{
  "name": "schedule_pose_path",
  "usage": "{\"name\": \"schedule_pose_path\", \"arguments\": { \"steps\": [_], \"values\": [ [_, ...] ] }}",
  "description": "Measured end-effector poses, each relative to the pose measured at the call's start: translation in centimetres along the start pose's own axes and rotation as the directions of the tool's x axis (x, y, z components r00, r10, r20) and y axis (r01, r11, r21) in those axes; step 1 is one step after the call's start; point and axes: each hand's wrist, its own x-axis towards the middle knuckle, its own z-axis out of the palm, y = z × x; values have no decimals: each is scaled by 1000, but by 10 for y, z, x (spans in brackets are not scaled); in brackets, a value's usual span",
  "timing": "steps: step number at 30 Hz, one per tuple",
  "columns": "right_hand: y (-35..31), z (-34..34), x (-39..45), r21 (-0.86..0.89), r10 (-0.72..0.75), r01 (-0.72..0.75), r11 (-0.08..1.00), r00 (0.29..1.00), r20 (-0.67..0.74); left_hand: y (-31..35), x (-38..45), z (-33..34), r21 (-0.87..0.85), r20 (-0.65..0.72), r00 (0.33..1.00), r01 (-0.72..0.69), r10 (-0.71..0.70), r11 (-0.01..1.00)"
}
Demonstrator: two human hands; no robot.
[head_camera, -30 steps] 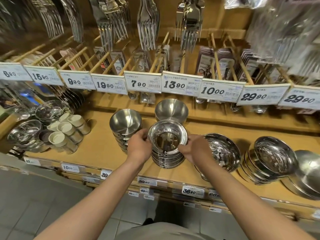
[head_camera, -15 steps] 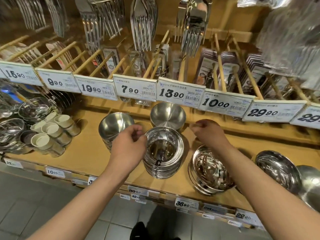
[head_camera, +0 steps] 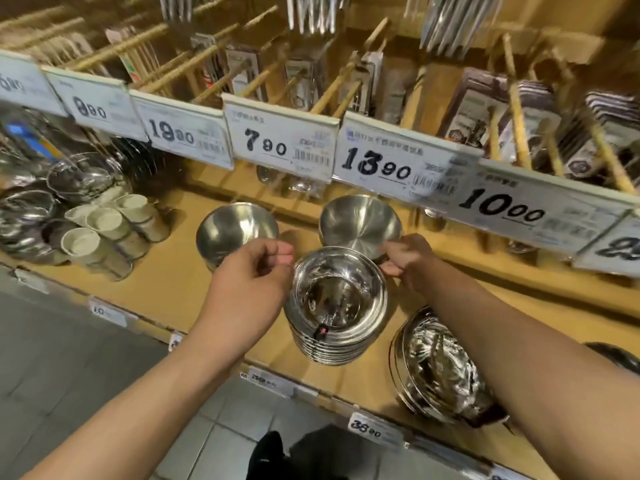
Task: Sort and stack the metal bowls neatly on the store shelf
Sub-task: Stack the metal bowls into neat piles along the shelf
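A stack of shiny steel bowls (head_camera: 337,306) stands at the front middle of the wooden shelf (head_camera: 166,282). My left hand (head_camera: 249,285) hovers with curled fingers right beside the stack's left rim and holds nothing that I can see. My right hand (head_camera: 405,261) pinches the stack's back right rim, close against a matte steel bowl (head_camera: 360,220) standing behind. Another matte bowl stack (head_camera: 235,230) sits to the left, partly hidden by my left hand. Wider shiny bowls (head_camera: 443,372) lean in a stack at the right, under my right forearm.
Small cups (head_camera: 104,230) lie on their sides at the left, with wire strainers (head_camera: 27,216) beyond them. A row of price tags (head_camera: 280,143) overhangs the back of the shelf; packaged cutlery hangs above. Another bowl's edge (head_camera: 616,358) shows at far right.
My right hand left the stack, went toward the back, then came down onto the stack's back right rim. My left hand eased off the left rim. The view moved closer.
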Motion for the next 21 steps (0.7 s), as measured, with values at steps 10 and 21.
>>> {"name": "schedule_pose_path", "arguments": {
  "steps": [10,21],
  "values": [
    [-10,-55,-73,178,-34,42,983,998,-44,21,-9,5,-44,10,1000,9,-8,999],
    [10,-115,-134,284,-6,49,958,989,-149,32,-8,26,52,75,996,-46,42,998]
  ]
}}
